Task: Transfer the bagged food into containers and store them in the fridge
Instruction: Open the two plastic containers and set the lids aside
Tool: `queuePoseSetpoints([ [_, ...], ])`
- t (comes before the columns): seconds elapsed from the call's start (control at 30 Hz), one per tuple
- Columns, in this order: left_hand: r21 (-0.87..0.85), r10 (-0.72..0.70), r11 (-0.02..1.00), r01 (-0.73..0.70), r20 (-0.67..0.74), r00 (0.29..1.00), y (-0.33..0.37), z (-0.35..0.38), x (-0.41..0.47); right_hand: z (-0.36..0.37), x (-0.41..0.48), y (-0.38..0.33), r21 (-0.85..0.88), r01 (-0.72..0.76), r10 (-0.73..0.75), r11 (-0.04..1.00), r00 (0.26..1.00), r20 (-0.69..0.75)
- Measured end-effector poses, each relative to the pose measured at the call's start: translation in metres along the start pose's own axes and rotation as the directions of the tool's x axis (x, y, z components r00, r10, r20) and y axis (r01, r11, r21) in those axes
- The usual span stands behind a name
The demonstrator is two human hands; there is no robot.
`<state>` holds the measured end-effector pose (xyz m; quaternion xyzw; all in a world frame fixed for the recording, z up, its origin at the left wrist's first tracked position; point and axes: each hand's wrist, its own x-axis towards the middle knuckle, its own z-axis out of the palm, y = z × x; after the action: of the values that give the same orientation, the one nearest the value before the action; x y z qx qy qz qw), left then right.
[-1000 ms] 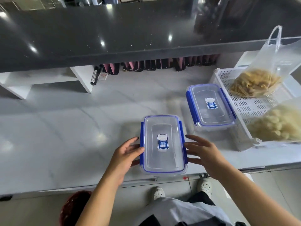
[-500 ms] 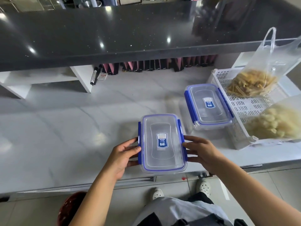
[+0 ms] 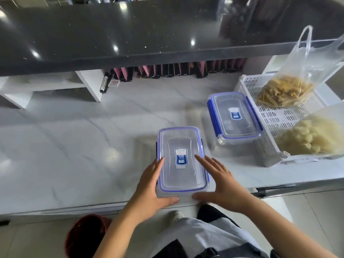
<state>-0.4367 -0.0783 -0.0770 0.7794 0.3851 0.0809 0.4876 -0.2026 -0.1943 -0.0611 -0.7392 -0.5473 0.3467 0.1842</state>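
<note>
Head view is looking down on a dark counter top (image 3: pixel 130 34) running across the far side, with a white marbled work surface (image 3: pixel 65 142) spreading out below it. On the right of that surface a white perforated tray (image 3: pixel 279 116) is sitting, carrying a clear plastic bag of yellow pasta pieces (image 3: pixel 284 90) at its far end and a second bag of pale food (image 3: pixel 312 136) at its near end. Low in the view, a red bin (image 3: pixel 85 235) is standing on the floor under the surface's edge.

Just beside the tray's left wall, a lidded container (image 3: pixel 234 116) with blue clips is resting, closed. Another clear container (image 3: pixel 181 161) with a blue seal and a blue label is lying near the front edge, well apart from the bags, lid on.

Both hands are clasping this near container. The left hand (image 3: pixel 150 189) is lying along its left side, fingers stretched forward against the lid edge and thumb curling round the near corner. The right hand (image 3: pixel 221 183) is pressing on the right side, fingers spread over the lid's right rim, thumb reaching along the near edge.

Farther back, a black marker (image 3: pixel 103 84) is leaning by a white shelf support (image 3: pixel 91 84).
</note>
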Motion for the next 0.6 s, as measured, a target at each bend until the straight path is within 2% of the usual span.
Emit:
queuePoseSetpoints([
  [0.1, 0.021, 0.061, 0.998, -0.06, -0.099, 0.993, -0.001, 0.016, -0.001, 0.011, -0.002, 0.003, -0.112, 0.009, -0.013, 0.994, 0.999, -0.034],
  [0.2, -0.019, 0.034, 0.999, -0.038, -0.167, 0.985, 0.001, 0.019, 0.003, 0.009, 0.005, 0.0, -0.162, 0.022, -0.028, 0.986, 0.999, -0.039],
  [0.43, 0.064, -0.056, 0.996, 0.068, -0.175, 0.983, -0.001, -0.019, 0.035, 0.005, 0.057, -0.02, -0.218, 0.065, -0.084, 0.974, 0.993, -0.079],
  [0.6, 0.086, -0.106, 0.988, 0.125, -0.197, 0.975, 0.001, -0.057, 0.065, -0.002, 0.107, -0.038, -0.159, 0.096, -0.106, 0.983, 0.993, -0.055],
])
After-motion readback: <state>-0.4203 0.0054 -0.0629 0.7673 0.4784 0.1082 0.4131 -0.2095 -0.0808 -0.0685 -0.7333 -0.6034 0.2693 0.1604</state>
